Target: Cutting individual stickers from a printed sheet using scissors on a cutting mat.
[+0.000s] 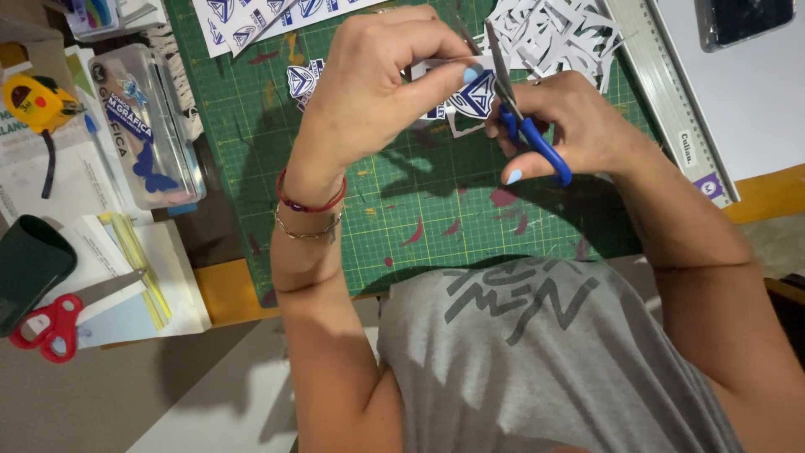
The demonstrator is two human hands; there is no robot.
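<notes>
Paper scraps (553, 33) crowd mat (402, 218); near part bare.

A paper-craft or print-finishing workspace. A green gridded cutting mat (335, 184), flecked with red paint marks, covers the wooden surface (226, 294). Around it lie a long metal ruler (671, 101), a heap of white paper offcuts (553, 33), printed sheets of blue shield stickers (251, 21), a clear plastic supply box (147, 126), red-handled scissors (46, 327) and a yellow tape measure (33, 101).
</notes>
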